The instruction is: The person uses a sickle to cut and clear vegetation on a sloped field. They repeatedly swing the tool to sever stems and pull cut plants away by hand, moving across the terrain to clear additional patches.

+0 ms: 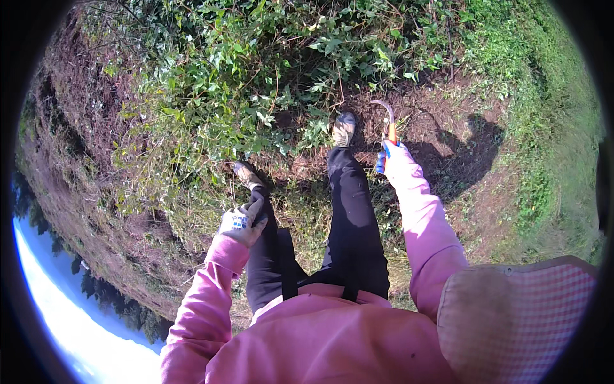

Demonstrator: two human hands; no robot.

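Note:
My right hand (390,157), in a glove with blue on it, is closed around the orange handle of a sickle (389,116). The curved metal blade points away from me, above bare brown soil at the edge of the green growth. My left hand (243,224), in a pale glove with blue marks, is beside my left leg in dark trousers. Its fingers look partly bent; whether anything is between them cannot be told. Leafy vines (230,91) grow thickly just beyond my feet.
My shoes (344,128) stand at the border of the vines. Dry brush (86,144) covers a slope at the left. Grass and low plants (542,144) lie at the right. A checked cloth brim (518,307) fills the lower right corner.

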